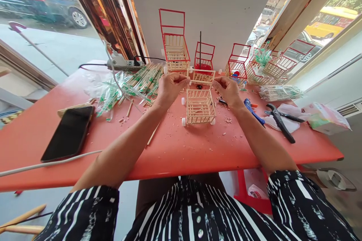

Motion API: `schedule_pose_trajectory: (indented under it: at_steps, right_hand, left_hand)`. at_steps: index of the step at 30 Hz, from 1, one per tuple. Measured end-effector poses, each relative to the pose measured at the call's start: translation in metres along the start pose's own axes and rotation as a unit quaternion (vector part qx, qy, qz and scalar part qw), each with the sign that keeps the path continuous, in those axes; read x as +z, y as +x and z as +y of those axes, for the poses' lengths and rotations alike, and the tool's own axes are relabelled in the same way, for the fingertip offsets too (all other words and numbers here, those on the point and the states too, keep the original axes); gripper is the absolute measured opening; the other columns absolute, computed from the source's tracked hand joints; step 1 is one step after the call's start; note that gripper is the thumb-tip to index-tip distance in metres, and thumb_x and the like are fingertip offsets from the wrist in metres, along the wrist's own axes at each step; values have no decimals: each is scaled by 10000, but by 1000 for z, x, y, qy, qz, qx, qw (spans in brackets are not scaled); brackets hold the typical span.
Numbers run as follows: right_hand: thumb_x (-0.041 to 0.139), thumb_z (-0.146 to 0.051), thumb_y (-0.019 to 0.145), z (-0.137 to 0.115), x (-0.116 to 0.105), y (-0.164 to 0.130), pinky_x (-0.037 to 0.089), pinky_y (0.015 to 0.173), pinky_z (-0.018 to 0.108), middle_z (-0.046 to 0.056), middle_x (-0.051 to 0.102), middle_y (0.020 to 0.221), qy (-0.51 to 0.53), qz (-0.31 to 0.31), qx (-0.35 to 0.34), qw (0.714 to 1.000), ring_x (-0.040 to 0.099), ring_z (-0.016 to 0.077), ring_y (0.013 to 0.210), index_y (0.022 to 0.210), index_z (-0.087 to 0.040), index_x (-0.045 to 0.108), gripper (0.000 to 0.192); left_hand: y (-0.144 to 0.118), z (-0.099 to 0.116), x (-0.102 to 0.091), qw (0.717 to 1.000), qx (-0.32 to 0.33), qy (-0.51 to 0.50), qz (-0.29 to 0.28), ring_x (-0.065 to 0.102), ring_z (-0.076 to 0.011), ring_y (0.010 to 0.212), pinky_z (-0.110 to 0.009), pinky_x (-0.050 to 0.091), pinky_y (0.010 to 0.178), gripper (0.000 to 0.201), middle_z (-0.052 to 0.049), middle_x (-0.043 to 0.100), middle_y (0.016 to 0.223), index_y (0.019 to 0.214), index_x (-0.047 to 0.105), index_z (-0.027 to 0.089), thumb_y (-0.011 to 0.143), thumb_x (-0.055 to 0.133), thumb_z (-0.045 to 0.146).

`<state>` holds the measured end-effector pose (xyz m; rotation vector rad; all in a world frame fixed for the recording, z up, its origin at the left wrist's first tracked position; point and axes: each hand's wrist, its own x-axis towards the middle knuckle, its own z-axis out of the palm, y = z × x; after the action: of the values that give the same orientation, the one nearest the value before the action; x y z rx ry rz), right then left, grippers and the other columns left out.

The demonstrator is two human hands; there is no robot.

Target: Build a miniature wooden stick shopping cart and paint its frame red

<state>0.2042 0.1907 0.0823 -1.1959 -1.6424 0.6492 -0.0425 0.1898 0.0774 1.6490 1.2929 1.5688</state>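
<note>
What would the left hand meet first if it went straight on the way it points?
The handle frame of the unpainted stick cart: the left hand points inward and seems to pinch the frame's left end, though exact contact is hard to see.

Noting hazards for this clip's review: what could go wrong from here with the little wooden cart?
The thin handle frame, pinched by the left hand and right hand, might twist or snap if pulled unevenly. The little wooden cart has white wheels, so a nudge could roll it.
</note>
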Motion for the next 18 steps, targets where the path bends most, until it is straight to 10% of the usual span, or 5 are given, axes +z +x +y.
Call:
schedule_pose_trajectory:
  at_steps: [18]
  right_hand:
    - [790, -770, 835, 2, -7, 0, 544, 747, 319, 38, 770, 906, -11, 7, -14, 1000, 638, 170, 800, 958, -233, 797, 550]
  left_hand:
    - [-3, 2, -6, 1000, 16, 15, -19, 745, -183, 783, -299, 589, 809, 85, -39, 851, 886, 869, 892, 196, 784, 888, 195]
